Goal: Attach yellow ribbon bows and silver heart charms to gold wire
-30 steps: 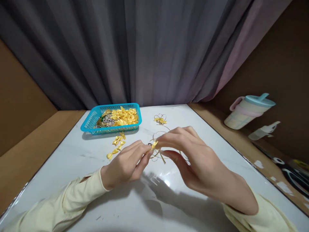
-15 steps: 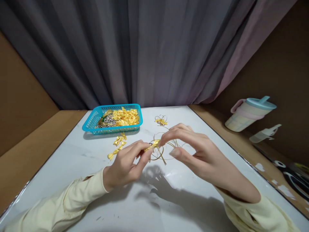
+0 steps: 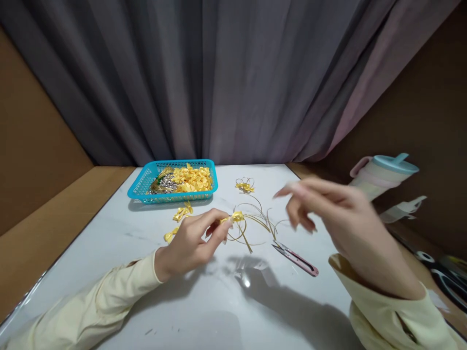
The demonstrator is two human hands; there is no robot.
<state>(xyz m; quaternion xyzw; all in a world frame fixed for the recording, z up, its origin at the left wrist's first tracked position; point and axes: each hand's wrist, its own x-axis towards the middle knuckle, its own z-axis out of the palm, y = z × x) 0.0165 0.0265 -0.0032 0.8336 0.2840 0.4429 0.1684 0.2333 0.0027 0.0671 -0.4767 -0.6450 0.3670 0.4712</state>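
Observation:
My left hand (image 3: 193, 240) is closed in a pinch on a small yellow ribbon bow (image 3: 236, 217) tied with gold string loops (image 3: 255, 224), just above the white table (image 3: 204, 301). My right hand (image 3: 328, 209) is raised to the right of the bow, fingers apart and empty, slightly blurred by motion. Pink thread snips (image 3: 296, 258) lie on the table below it. Another finished bow with gold loops (image 3: 244, 185) rests farther back.
A blue basket (image 3: 140, 187) of yellow bows and silver bits stands at the back left, with a few loose bows (image 3: 180, 214) in front of it. A pastel cup with a teal lid (image 3: 383, 172) sits at the right. Grey curtain behind.
My right hand let go of the bow and lifted away to the right, uncovering the pink snips. My left hand still pinches the bow.

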